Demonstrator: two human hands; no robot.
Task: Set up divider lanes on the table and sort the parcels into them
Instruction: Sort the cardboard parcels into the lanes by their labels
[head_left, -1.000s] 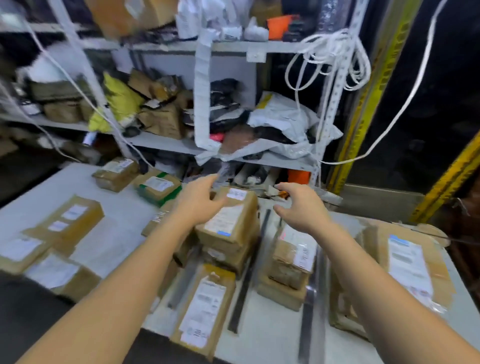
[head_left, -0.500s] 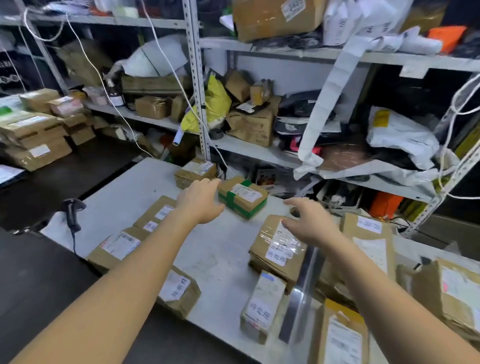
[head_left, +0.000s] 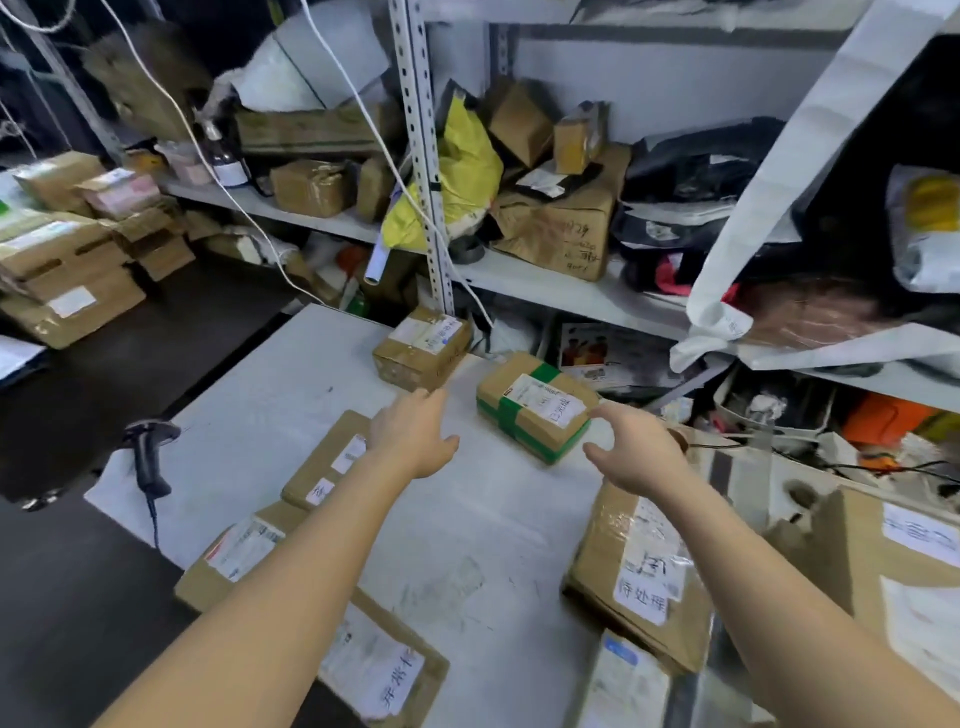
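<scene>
A cardboard parcel with green tape (head_left: 535, 404) lies near the far edge of the white table (head_left: 270, 395). My left hand (head_left: 413, 439) hovers just left of it and my right hand (head_left: 634, 449) just right of it, both with spread fingers and holding nothing. A small brown parcel (head_left: 421, 347) sits behind my left hand at the table's far edge. Flat parcels (head_left: 327, 460) lie along the left side under my left forearm. A plastic-wrapped parcel (head_left: 639, 571) lies under my right forearm. A dark divider strip (head_left: 724, 470) shows at the right.
A barcode scanner (head_left: 148, 457) hangs at the table's left edge. Metal shelving (head_left: 423, 171) crammed with boxes and bags stands right behind the table, with white cords hanging down. Stacked cartons (head_left: 62, 270) sit at the far left. A large box (head_left: 904, 561) fills the right edge.
My view has swung left and closer, from the divider lanes toward the table's left end. Both hands have reached forward and now flank the green-taped parcel.
</scene>
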